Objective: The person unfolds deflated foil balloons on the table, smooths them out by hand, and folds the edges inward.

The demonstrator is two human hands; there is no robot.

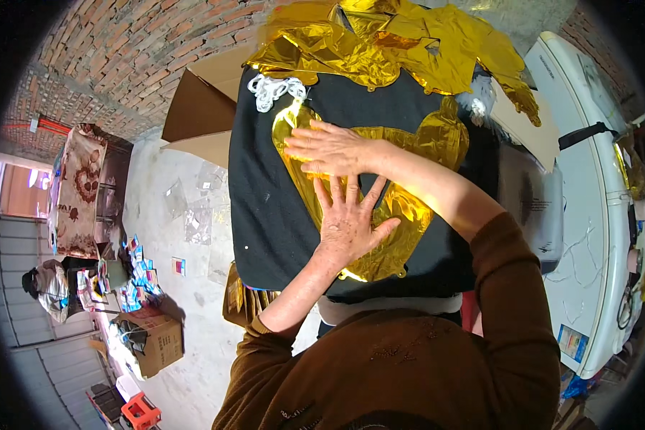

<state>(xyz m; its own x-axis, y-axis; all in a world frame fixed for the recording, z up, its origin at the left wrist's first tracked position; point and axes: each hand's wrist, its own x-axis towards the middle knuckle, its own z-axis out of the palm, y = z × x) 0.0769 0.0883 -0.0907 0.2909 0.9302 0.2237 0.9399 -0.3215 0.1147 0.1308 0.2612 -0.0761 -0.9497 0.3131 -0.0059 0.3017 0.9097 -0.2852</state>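
Observation:
A flat, uninflated gold foil balloon (407,215) with several lobes lies on the black cloth (265,222) in front of me. My left hand (347,228) rests on its middle, palm down, fingers spread and pointing away from me. Just beyond, my right hand (333,149) reaches across from the right and lies flat over the balloon's upper left part. Its fingers are stretched out to the left. Neither hand grips anything. My hands and right forearm hide part of the foil. Past the balloon's top left end sits a bundle of white string (272,92).
More gold foil balloons (380,50) are heaped at the far edge. An open cardboard box (204,107) stands at the far left, a white freezer-like cabinet (580,236) at the right. On the left floor are a carton (154,340) and a red stool (142,412).

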